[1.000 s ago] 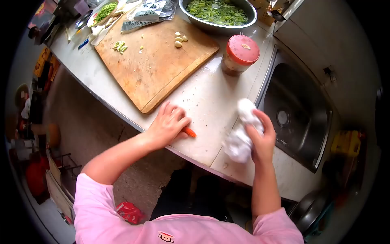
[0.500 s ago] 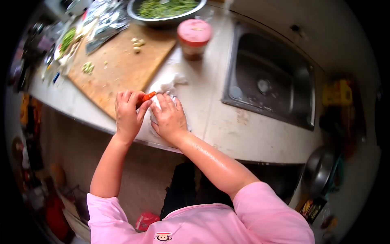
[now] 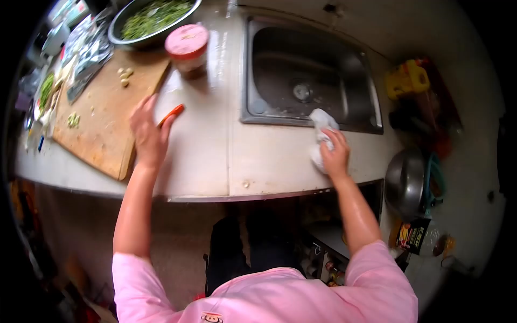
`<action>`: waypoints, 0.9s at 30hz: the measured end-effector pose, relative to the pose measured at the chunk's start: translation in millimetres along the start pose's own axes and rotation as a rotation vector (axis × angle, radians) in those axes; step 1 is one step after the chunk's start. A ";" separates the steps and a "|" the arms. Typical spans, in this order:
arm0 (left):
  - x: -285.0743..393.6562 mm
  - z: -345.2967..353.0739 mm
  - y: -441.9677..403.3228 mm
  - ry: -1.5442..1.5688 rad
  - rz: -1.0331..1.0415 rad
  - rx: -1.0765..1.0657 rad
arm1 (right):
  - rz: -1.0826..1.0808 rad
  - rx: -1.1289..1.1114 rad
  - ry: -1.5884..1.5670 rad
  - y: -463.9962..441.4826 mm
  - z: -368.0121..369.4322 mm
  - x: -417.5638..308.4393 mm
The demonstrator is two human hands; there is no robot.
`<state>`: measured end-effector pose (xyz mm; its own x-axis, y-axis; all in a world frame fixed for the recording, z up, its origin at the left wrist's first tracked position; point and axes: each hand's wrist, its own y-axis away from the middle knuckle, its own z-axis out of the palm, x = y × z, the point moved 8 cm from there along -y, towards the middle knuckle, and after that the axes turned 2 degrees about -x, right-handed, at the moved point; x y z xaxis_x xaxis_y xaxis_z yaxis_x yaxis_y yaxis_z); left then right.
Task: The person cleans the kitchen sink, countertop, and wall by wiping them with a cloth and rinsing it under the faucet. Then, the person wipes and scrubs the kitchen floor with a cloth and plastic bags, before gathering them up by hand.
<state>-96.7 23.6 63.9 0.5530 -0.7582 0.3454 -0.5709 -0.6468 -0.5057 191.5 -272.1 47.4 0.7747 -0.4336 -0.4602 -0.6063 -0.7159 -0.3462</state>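
Note:
My left hand (image 3: 148,132) is at the right edge of the wooden cutting board (image 3: 107,129), closed round a slim orange-red object (image 3: 173,113). One end of it sticks out past my thumb, and its kind cannot be made out. Over on the right, my right hand (image 3: 336,155) grips a crumpled white cloth (image 3: 323,121). The cloth lies on the counter and reaches over the front rim of the sink (image 3: 312,125). Several peeled garlic cloves (image 3: 125,81) and a small pile of chopped pieces (image 3: 73,119) rest on the board.
Behind the board stands a metal bowl of green vegetables (image 3: 153,21). A jar with a pink lid (image 3: 187,46) sits beside it. Silvery plastic bags (image 3: 89,51) lie at the back left. A yellow container (image 3: 407,79) and a metal basin (image 3: 405,183) are at the right.
My right hand has swept the white cloth rightward along the counter to the sink's front. My left hand keeps the orange-red object near the board. The view has shifted right.

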 end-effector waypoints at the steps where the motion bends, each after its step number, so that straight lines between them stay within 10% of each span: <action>1: 2.4 -7.5 9.5 0.089 0.008 0.063 | 0.066 0.062 -0.076 -4.1 -2.3 -9.9; 4: 18.7 -27.0 37.3 0.118 -0.062 0.075 | -0.176 0.046 -0.609 -1.1 38.0 -125.9; 10: 37.9 -21.0 84.7 0.057 -0.082 -0.032 | -0.432 -0.080 -0.336 58.8 121.6 -244.2; 21: 10.5 26.5 122.9 -0.364 -0.271 -0.190 | -0.031 0.221 -0.192 27.6 -113.6 83.0; 25: 19.0 25.0 116.8 -0.373 -0.292 -0.220 | 0.672 0.126 -0.539 47.2 -114.9 269.0; 27: 23.4 26.0 115.7 -0.387 -0.275 -0.220 | 0.533 0.203 -0.067 47.1 -102.5 272.2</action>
<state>-134.0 -66.8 -7.1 0.8604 -0.4991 0.1031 -0.4643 -0.8511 -0.2451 392.2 -479.9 -10.4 0.3431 -0.6656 -0.6628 -0.9376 -0.2850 -0.1992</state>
